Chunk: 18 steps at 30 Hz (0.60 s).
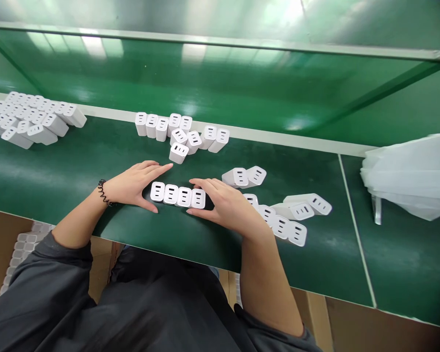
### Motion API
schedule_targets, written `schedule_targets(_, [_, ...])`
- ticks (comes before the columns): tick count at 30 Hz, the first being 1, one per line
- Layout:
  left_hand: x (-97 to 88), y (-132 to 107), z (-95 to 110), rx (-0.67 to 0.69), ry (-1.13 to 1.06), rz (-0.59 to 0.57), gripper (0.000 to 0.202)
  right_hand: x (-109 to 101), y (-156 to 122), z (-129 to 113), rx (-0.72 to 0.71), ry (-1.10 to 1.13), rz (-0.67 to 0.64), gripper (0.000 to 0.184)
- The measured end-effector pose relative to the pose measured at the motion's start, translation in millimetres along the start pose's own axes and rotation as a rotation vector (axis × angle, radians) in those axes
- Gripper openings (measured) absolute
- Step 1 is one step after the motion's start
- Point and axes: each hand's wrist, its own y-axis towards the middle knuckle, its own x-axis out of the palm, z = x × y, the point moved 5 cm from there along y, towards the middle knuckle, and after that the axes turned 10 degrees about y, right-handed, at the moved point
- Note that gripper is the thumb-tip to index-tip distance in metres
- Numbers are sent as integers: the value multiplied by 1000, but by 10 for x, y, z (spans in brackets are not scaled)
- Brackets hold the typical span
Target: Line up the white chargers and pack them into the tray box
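Observation:
A short straight row of several white USB charger blocks stands upright on the green bench, ports facing up. At its left end is my left hand, thumb and fingers spread apart, with a small gap to the nearest block. My right hand cups the row's right end, its thumb in front and its fingers behind the end block; whether it touches the block I cannot tell. Just behind my right hand lie two tilted chargers. More chargers sit beside my right wrist, some partly hidden by it.
A large cluster of chargers stands at the far left, and a looser group near the back ledge. White translucent sheets hang over the bench at the right. The bench's front edge runs close to my body.

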Motion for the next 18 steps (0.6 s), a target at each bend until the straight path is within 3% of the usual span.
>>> schedule_targets(3, [22, 16, -51, -3, -26, -4, 95, 22, 10, -9, 2, 10, -18, 54])
schedule_targets(10, [132, 126, 112, 10, -178, -22, 59, 130, 58, -65, -58, -17, -17, 36])
schedule_targets(14, [158, 127, 127, -1, -189, -34, 55, 122, 69, -101, -81, -30, 25, 41])
schedule_targets(18, [131, 120, 128, 17, -156, -18, 60, 139, 110, -236, -174, -20, 184, 49])
